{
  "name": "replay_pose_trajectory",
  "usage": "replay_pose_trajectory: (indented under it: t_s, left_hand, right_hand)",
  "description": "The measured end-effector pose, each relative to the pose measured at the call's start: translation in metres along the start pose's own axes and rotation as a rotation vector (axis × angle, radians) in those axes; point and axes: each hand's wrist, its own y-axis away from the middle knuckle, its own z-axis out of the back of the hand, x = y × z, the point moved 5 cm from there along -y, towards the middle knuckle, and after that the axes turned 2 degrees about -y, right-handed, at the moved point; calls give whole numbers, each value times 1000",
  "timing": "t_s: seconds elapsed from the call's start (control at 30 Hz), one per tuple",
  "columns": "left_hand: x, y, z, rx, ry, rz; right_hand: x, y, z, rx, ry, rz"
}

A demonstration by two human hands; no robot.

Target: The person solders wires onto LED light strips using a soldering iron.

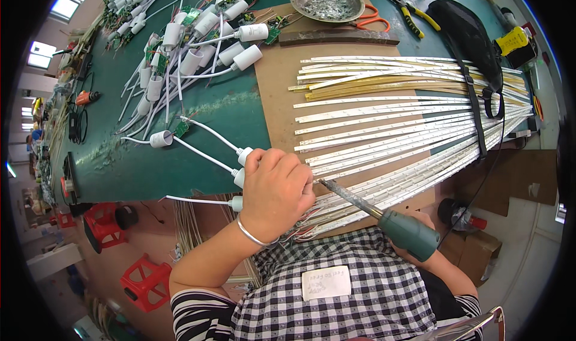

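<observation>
My left hand (279,188) is closed, palm down, its fingertips pinched at the near-left ends of the white LED strips (372,155); what they pinch is hidden. White cable connectors (239,178) stick out from under its left side, their white cables running left. My right hand (423,218) grips a soldering iron (411,236) by its green handle, which covers most of that hand. The iron's dark tip reaches the strip ends, right beside my left fingertips. Thin coloured wires (303,227) hang at the nearest strip ends.
White lamp caps (192,59) with cables and green circuit boards pile up at the back left. At the back are a metal bowl (327,2), orange-handled scissors (375,20) and yellow-handled pliers (414,17). A black strap (477,113) crosses the strips. Red stools (146,281) stand below left.
</observation>
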Motion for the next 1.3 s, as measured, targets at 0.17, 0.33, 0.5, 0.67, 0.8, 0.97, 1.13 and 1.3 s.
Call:
replay_pose_trajectory:
  t_s: [0.17, 0.33, 0.5, 0.67, 0.8, 0.97, 1.13, 1.3]
  left_hand:
    - [0, -1, 0, -6, 2, 0]
    - [0, -1, 0, -9, -2, -3]
    - [0, -1, 0, -1, -6, -3]
    - [0, -1, -1, 12, -10, -3]
    - [-1, -1, 0, 19, -18, -1]
    - [-1, -1, 0, 9, -19, -5]
    - [-2, -1, 0, 10, -24, -4]
    - [-2, -1, 1, 18, -31, -3]
  right_hand:
    - [1, -2, 1, 25, 90, 9]
    - [-8, 2, -5, -47, -225, -235]
    - [-10, 7, -8, 21, -231, -168]
    - [12, -18, 15, -225, -480, -280]
    - [-1, -9, 19, -325, -601, -341]
    - [-18, -10, 22, -435, -851, -349]
    - [-24, -21, 27, -574, -1089, -321]
    - [-30, -23, 28, -642, -1263, -350]
